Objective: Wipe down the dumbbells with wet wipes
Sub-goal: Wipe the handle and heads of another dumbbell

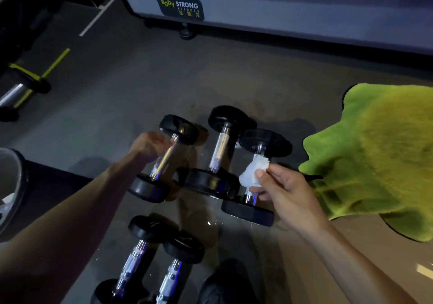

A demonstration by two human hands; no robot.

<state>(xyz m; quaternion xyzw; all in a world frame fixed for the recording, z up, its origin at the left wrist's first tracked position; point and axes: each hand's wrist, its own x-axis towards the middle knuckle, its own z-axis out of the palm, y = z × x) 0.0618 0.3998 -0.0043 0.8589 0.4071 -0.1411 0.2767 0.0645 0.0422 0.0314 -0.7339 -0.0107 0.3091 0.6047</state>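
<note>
Pinched between my right hand's [281, 186] thumb and fingers, a crumpled white wet wipe [251, 171] presses against the chrome handle of the rightmost dumbbell [255, 175] in the far row. My left hand [147, 145] curls beside the handle of the leftmost dumbbell [164, 158]; motion blur there, so I cannot tell whether the fingers actually close on the bar or only touch it. Head view, dim light: three dumbbells lie side by side on the grey floor [105, 107], black round heads, knurled shiny handles, the middle dumbbell [218, 153] just beside both neighbours. Two more dumbbells [150, 257] lie together nearer to me, at lower centre, handles pointing away. Bright green fluffy rug [375, 158] at right, its edge near my right hand. Grey machine base [281, 11] along the top, with a dark label reading BODY STRONG. Pale bin rim [9, 182] at the left edge. Yellow-trimmed equipment [21, 81] at far left, mostly in shadow.
</note>
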